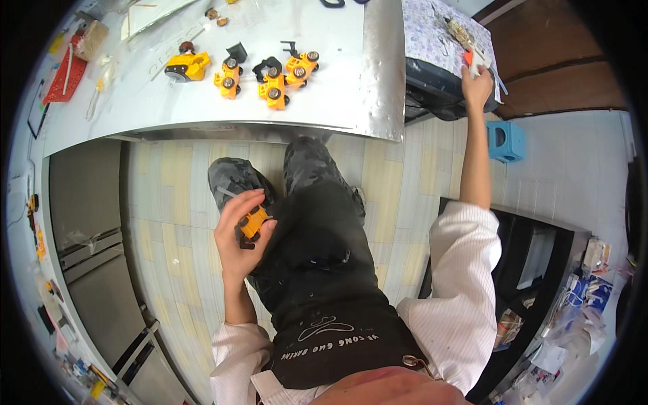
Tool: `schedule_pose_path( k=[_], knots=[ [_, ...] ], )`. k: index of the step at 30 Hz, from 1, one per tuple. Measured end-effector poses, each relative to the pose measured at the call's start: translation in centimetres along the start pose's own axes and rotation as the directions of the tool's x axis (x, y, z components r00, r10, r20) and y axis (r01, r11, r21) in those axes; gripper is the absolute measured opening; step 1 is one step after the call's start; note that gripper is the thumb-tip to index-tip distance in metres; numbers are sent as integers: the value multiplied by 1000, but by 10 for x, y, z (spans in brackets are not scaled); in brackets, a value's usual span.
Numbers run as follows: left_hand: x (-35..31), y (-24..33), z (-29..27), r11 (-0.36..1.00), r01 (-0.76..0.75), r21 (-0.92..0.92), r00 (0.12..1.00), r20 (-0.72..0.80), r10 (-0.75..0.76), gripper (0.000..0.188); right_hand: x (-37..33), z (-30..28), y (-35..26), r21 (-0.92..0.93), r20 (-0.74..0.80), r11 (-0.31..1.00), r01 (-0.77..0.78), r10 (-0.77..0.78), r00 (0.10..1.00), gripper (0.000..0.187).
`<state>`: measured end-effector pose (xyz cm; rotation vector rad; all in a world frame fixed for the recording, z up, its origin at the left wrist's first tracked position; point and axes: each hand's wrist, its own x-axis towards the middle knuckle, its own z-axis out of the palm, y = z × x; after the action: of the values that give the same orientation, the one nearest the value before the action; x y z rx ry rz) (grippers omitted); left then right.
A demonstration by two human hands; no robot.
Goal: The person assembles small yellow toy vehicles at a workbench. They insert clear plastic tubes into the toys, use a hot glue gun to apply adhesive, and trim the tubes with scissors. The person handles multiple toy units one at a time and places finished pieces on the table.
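My left hand is closed around a small yellow toy truck with dark wheels, held above my lap. A thin translucent white stick pokes out past its fingers. Stretched out to the far right, my right hand grips a white tool with an orange part, which looks like a glue gun, over a side stand. On the white table ahead lie several yellow toy construction vehicles, some on their sides with wheels showing. A rounder yellow toy with a dark red top sits left of them.
The white table has a metal strip along its right end. Beside it is a stand with a patterned cloth. A blue stool is on the floor below. A red basket stands far left; a black cabinet is at right.
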<state>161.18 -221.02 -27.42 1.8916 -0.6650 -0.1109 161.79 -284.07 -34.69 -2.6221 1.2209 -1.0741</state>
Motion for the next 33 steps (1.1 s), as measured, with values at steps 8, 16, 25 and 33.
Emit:
schedule_pose_path(
  k=[8, 16, 25, 33],
  knots=[
    [-5, 6, -16, 985, 43, 169, 987, -160, -16, 35, 66, 49, 56, -175, 361, 943, -284, 330, 872, 54],
    [6, 1, -17, 965, 43, 260, 978, -209, 13, 39, 21, -28, 18, 815, 249, 439, -378, 324, 913, 23],
    [16, 0, -17, 952, -109, 285, 973, -167, 161, 37, -40, -190, -43, 841, 459, -168, -514, -281, 843, 51],
    [10, 5, -30, 910, -277, 310, 938, -118, 326, 42, -119, -240, -109, 908, 349, 113, -403, -735, 581, 35]
  ],
)
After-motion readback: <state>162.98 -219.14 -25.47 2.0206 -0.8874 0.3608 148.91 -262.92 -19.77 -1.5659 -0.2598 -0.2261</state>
